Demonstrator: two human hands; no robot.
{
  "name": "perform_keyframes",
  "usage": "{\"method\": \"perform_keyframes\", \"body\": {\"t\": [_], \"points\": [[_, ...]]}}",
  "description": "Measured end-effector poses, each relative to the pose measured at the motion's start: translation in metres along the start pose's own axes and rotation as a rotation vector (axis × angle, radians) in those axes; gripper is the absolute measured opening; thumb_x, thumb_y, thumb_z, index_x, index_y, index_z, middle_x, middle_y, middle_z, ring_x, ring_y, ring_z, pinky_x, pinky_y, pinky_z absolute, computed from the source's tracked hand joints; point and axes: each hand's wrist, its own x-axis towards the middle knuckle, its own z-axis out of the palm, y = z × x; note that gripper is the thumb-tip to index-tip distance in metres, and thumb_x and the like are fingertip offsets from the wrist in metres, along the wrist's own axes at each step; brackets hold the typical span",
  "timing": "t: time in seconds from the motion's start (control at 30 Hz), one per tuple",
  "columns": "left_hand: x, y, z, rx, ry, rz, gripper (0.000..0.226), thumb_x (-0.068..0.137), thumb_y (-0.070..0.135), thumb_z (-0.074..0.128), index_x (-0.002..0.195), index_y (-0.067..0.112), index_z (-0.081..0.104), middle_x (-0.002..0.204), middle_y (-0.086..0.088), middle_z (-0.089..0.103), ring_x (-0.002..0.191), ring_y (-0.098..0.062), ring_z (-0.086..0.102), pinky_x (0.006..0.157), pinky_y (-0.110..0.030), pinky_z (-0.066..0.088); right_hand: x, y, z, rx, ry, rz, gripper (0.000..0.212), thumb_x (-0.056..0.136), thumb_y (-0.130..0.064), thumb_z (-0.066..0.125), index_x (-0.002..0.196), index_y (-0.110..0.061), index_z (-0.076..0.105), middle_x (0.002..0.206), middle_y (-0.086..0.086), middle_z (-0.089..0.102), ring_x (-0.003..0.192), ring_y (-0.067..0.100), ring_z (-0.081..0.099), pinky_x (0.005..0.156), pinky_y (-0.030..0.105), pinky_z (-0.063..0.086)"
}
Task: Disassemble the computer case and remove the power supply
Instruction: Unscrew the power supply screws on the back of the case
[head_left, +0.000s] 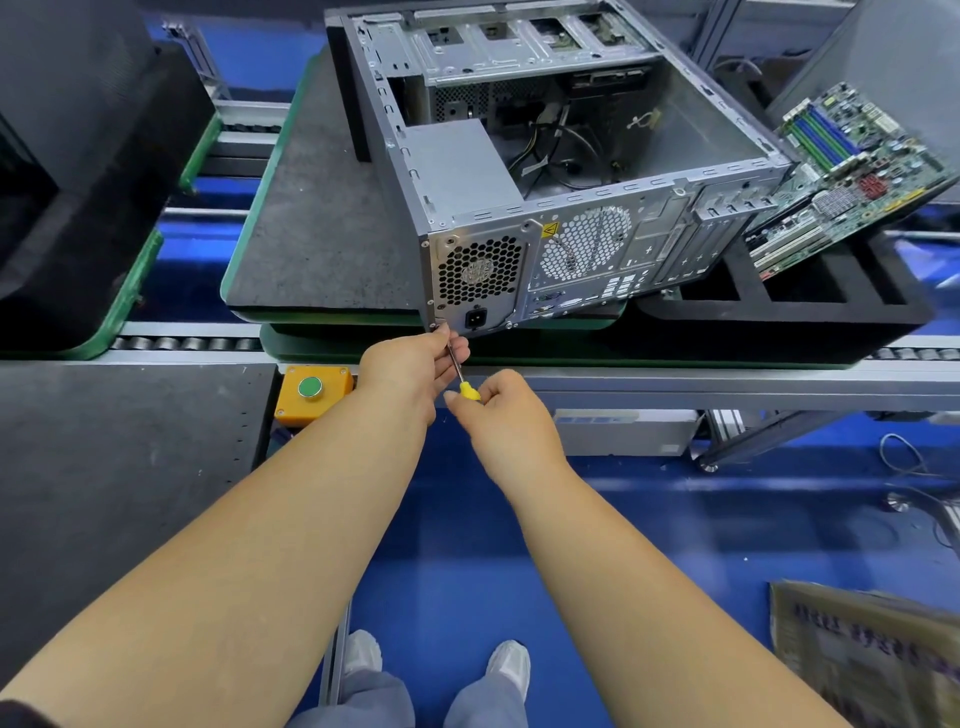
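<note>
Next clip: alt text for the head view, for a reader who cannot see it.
Two bare hands work a yellow-handled screwdriver at the lower corner of the power supply in an open computer case; the left hand pinches the shaft, the right hand grips the handle. A removed motherboard leans beside it.

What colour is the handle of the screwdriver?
Yellow; the screwdriver handle shows best in the head view.

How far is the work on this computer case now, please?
Done: the computer case lies open, and a motherboard rests outside it. In hand: the right hand holds a screwdriver, its shaft steadied by the left hand, at the rear corner. Left: the power supply remains inside.
</note>
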Motion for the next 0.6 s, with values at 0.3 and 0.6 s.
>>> {"method": "perform_keyframes", "body": {"t": [0.3,0.6], "points": [[0.002,-0.002,-0.002,-0.002,0.021,-0.028,0.013,0.097,0.021,0.057,0.091,0.013,0.066,0.08,0.002,0.071,0.075,-0.006,0.068,0.085,-0.028,0.055,-0.002,-0.005,-0.016,0.908,-0.501,0.374,0.039,0.104,-0.034,0.036,0.095,-0.008,0.063,0.067,0.002,0.055,0.048,0.012,0.043,0.045,0.021,0.036],[-0.003,0.001,0.001,0.014,0.007,-0.006,0.018,0.1,0.019,0.051,0.088,0.01,0.061,0.081,-0.001,0.065,0.074,-0.008,0.064,0.067,-0.018,0.053,0.001,0.001,-0.009,0.61,-0.277,0.213,0.023,0.1,-0.029,0.053,0.093,-0.013,0.068,0.066,0.0,0.058,0.054,0.013,0.044,0.051,0.026,0.036]]}}
